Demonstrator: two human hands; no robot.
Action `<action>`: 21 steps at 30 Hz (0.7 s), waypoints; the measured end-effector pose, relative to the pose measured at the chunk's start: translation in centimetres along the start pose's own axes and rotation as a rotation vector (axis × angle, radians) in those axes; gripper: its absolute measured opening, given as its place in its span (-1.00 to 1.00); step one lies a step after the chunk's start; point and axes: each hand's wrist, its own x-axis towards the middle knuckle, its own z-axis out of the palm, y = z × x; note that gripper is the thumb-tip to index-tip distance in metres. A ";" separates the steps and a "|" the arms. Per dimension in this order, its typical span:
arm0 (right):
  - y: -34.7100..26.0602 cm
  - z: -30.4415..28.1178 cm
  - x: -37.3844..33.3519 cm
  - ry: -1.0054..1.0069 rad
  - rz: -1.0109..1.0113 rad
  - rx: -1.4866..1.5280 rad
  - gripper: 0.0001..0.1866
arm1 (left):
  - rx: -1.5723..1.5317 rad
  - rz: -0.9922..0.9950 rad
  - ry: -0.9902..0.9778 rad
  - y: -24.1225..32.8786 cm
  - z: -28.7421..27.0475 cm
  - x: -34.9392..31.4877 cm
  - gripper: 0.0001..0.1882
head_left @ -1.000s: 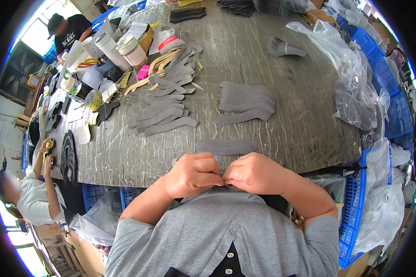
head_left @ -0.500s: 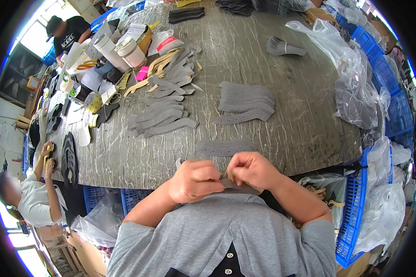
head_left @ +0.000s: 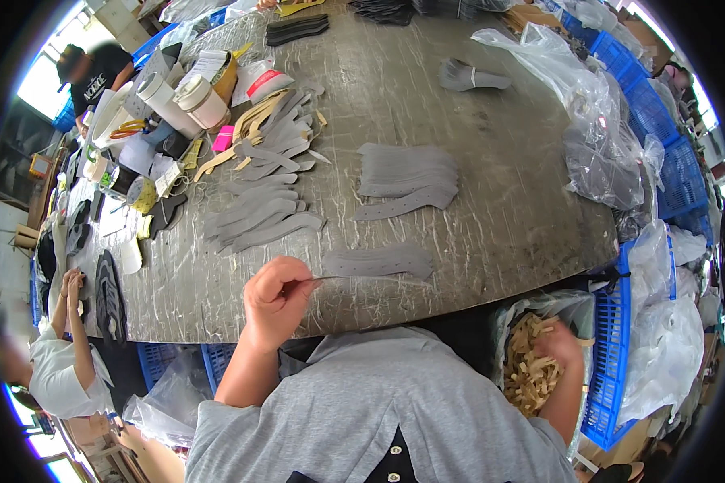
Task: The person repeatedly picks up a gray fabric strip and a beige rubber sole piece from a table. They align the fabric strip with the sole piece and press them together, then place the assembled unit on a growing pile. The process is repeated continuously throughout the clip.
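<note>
My left hand (head_left: 275, 299) is closed in a pinch on one end of a thin grey strip (head_left: 370, 279), seen nearly edge-on above the table's near edge. Just beyond it lies a curved grey piece (head_left: 379, 261) with small holes along it. Off to the right, my right hand (head_left: 560, 344) hangs over a lined bin of tan scrap strips (head_left: 528, 366); motion blurs its fingers. Farther in on the table is a neat stack of grey pieces (head_left: 408, 171). To its left, more grey pieces (head_left: 262, 219) are fanned out, with mixed grey and tan strips (head_left: 270, 129) behind them.
Jars (head_left: 201, 103), tape and papers crowd the table's far left. A banded grey bundle (head_left: 474, 76) lies at the back. Clear plastic bags (head_left: 604, 153) and blue crates (head_left: 608, 354) line the right side. Two people work at the left, one (head_left: 60, 362) close by.
My hands have parted. The left has moved left and up with the grey strip, while the right has swung right and down over the scrap bin.
</note>
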 end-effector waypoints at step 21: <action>-21.3 26.3 -2.2 -0.374 -1.368 -0.482 -0.90 | 0.484 0.223 -0.632 -3.4 -2.1 -1.8 -0.78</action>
